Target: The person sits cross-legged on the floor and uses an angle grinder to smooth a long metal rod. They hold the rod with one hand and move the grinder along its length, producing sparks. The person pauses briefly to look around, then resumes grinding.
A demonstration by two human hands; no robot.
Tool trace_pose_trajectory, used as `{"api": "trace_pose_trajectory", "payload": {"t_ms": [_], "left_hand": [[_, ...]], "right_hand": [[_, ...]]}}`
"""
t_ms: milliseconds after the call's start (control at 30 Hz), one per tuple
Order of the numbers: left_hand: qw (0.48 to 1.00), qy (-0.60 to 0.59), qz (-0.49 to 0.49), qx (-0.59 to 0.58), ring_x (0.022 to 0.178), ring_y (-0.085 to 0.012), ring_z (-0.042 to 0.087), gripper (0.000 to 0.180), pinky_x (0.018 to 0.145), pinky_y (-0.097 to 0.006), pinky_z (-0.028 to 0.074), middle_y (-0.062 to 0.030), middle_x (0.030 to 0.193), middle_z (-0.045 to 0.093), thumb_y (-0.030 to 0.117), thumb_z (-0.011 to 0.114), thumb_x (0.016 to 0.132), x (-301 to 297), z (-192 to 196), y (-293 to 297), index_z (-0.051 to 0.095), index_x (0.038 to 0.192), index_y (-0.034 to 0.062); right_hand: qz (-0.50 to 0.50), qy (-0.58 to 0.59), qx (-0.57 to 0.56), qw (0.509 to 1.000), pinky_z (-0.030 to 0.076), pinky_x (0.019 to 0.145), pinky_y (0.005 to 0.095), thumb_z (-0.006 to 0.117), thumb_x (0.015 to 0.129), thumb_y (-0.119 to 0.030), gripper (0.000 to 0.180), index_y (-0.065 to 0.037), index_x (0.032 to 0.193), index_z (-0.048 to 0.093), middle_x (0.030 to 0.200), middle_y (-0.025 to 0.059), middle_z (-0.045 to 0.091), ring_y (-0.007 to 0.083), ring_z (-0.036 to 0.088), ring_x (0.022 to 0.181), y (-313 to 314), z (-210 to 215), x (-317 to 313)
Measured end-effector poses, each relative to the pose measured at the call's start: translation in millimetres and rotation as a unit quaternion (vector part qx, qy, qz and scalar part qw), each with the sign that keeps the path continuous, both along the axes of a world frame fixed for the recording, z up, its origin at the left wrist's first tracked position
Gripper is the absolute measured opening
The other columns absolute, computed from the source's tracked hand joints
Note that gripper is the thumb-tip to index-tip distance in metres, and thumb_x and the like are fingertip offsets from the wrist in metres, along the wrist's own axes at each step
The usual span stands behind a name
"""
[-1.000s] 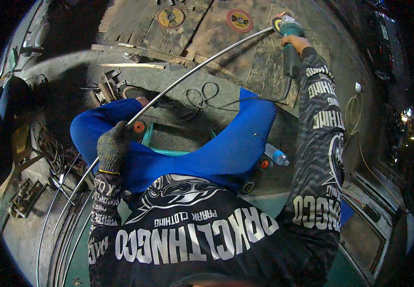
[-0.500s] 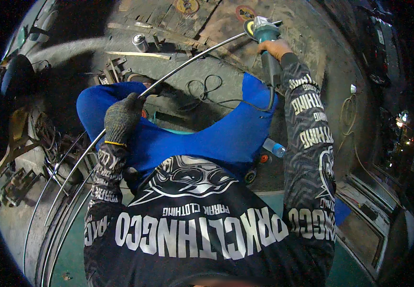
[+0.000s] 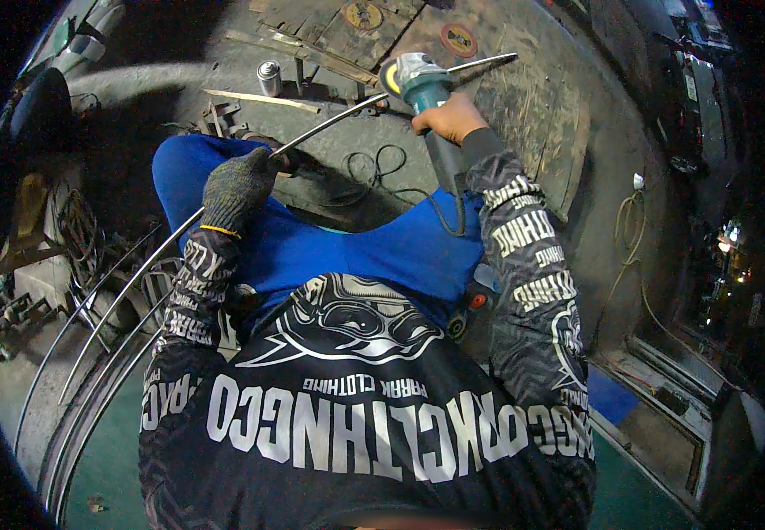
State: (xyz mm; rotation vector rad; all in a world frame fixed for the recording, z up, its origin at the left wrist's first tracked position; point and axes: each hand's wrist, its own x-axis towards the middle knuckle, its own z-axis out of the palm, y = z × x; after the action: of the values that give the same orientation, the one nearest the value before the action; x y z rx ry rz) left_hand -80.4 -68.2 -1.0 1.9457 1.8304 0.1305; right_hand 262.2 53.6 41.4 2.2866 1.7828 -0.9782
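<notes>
A long, shiny metal tube (image 3: 338, 117) runs slantwise from the lower left, past my knees, to the far right. My left hand (image 3: 237, 193), in a dark knitted glove, is closed around it above my left thigh. Farther along, my bare right hand (image 3: 453, 117) wraps round the body of a teal and grey angle grinder (image 3: 425, 87). The grinder's yellowish disc (image 3: 389, 78) is at the tube, and the grinder head covers part of it. Whether disc and metal touch I cannot tell. The tube's far end sticks out beyond the grinder.
More bent metal tubes (image 3: 91, 389) lie at the left. A worn wooden board (image 3: 523, 115) on the floor bears two round discs (image 3: 458, 40). Near it are a metal can (image 3: 268, 78) and a wood strip (image 3: 263, 100). The grinder's black cord (image 3: 373, 165) loops between my legs.
My right hand has brought the grinder leftward along the tube, nearer my left hand. More of the tube's far end now shows past it. My left hand still grips the tube.
</notes>
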Motion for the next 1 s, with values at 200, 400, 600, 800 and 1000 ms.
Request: {"api": "trace_pose_trajectory", "payload": {"t_ms": [200,400,600,800,1000], "left_hand": [[0.999,-0.036,-0.008,0.018,0.082,-0.0406,0.068,0.028,0.070,-0.055,0.052,-0.0191,0.084,0.070,0.038,0.054,0.097,7,3,4,0.070,0.105,0.0158],[0.999,-0.048,-0.001,-0.005,0.085,-0.0400,0.068,0.029,0.073,-0.054,0.052,-0.0193,0.089,0.071,0.037,0.056,0.095,-9,-3,-10,0.070,0.108,0.0154],[0.997,-0.072,-0.011,-0.015,0.090,-0.0400,0.068,0.031,0.077,-0.053,0.052,-0.0207,0.093,0.071,0.037,0.057,0.095,-10,-8,-9,0.070,0.110,0.0134],[0.996,-0.086,-0.010,0.009,0.091,-0.0398,0.068,0.030,0.077,-0.053,0.052,-0.0210,0.093,0.070,0.036,0.055,0.096,-5,-14,-3,0.070,0.108,0.0123],[0.997,-0.079,-0.017,0.001,0.091,-0.0396,0.068,0.031,0.077,-0.052,0.052,-0.0207,0.093,0.070,0.037,0.055,0.095,-5,-12,-5,0.068,0.107,0.0110]], "right_hand": [[0.022,0.022,-0.007,0.999,0.056,0.086,0.0414,0.089,0.051,-0.035,0.066,0.009,0.097,0.072,0.107,0.0269,0.071,0.0353,0.071,0.101,-12,1,-24],[0.043,0.033,-0.019,0.998,0.056,0.090,0.0416,0.088,0.052,-0.034,0.075,0.009,0.110,0.068,0.115,0.0268,0.069,0.0366,0.069,0.105,-38,-11,-56],[0.044,0.035,-0.026,0.998,0.055,0.093,0.0415,0.088,0.054,-0.033,0.073,0.007,0.112,0.067,0.117,0.0255,0.069,0.0375,0.068,0.109,-47,-4,-70],[0.048,0.047,0.029,0.997,0.056,0.077,0.0393,0.085,0.052,-0.028,0.057,0.008,0.093,0.070,0.093,0.0231,0.072,0.0339,0.071,0.085,-50,-5,-70],[0.047,0.018,0.027,0.998,0.056,0.079,0.0399,0.086,0.052,-0.029,0.061,0.009,0.097,0.069,0.098,0.0245,0.072,0.0343,0.071,0.089,-53,-8,-72]]}}
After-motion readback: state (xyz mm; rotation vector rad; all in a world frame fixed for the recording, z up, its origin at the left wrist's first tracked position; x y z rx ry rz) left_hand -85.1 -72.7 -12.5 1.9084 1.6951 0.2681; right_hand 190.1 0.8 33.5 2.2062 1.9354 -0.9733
